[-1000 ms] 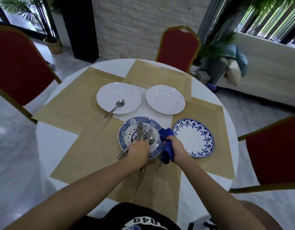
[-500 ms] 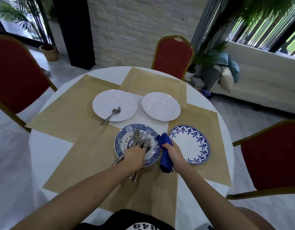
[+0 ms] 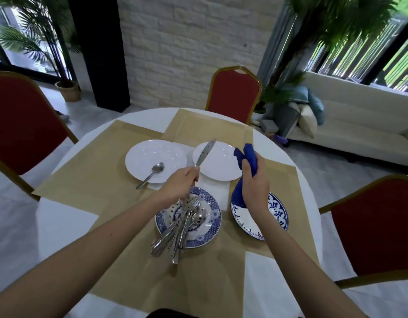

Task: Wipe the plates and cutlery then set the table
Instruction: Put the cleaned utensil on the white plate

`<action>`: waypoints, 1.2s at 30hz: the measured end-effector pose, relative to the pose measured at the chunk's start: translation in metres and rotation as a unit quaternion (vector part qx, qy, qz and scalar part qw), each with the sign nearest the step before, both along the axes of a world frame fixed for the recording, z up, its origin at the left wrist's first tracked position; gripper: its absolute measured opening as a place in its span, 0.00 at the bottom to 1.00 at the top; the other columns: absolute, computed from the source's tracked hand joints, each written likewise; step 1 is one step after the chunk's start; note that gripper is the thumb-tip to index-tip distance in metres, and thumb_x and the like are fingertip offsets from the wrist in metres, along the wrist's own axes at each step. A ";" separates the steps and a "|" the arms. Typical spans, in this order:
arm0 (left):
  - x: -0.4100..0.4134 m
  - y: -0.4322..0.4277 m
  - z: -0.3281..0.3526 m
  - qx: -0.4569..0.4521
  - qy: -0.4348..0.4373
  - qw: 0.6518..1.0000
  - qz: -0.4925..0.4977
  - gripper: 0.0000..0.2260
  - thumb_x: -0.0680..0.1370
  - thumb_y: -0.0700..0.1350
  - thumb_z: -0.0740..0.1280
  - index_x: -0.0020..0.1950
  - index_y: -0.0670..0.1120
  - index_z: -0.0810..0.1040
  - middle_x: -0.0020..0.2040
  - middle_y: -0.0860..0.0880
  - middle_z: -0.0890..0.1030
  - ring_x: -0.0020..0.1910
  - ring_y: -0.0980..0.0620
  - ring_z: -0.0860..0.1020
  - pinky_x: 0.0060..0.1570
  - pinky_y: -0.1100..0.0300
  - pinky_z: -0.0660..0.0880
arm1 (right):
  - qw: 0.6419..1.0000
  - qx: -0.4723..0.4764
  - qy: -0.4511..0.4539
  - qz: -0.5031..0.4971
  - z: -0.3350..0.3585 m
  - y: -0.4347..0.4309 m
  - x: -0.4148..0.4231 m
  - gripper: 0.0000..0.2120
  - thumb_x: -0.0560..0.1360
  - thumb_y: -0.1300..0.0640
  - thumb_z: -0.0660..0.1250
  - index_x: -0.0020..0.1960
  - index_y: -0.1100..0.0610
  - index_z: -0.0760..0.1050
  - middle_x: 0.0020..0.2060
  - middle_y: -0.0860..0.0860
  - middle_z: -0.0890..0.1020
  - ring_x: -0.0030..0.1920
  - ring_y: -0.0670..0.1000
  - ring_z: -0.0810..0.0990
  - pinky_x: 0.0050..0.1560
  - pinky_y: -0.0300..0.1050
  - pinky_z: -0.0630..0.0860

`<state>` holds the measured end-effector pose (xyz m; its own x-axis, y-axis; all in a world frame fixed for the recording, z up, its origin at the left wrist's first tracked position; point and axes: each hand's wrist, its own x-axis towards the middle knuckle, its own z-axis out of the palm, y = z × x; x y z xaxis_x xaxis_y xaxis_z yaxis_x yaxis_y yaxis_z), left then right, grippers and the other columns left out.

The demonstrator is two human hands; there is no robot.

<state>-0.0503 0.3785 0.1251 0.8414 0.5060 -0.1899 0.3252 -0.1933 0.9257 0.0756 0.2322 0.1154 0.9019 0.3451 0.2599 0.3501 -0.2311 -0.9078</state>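
Steel, the speckle-handled table knife (image 3: 205,153) slants up above the white-clothed round tabletop (image 3: 60,223), gripped by the curled left hand (image 3: 182,183). The right hand (image 3: 254,188) clutches a bunched blue cloth (image 3: 248,159) over a blue-rimmed white plate (image 3: 279,218). Remaining silver cutlery (image 3: 179,232) lies heaped in a blue-patterned plate (image 3: 212,230).

On the table (image 3: 60,226), mats (image 3: 95,177). On the mats, back left plate (image 3: 141,154) beside back right plate (image 3: 221,167), front left plate (image 3: 212,222) beside front right plate (image 3: 277,218). In back left plate, spoon (image 3: 153,172). In front left plate, pile of cutlery (image 3: 179,230).
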 end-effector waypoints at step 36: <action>-0.002 -0.013 0.000 -0.077 0.000 0.997 -0.018 0.19 0.83 0.47 0.53 0.42 0.41 0.78 0.29 0.49 0.72 0.23 0.56 0.66 0.22 0.64 0.62 | 1.000 -0.029 -0.007 -0.011 -0.002 -0.008 0.028 0.15 0.78 0.51 0.64 0.64 0.49 0.71 0.51 0.48 0.81 0.48 0.51 0.79 0.50 0.49 0.75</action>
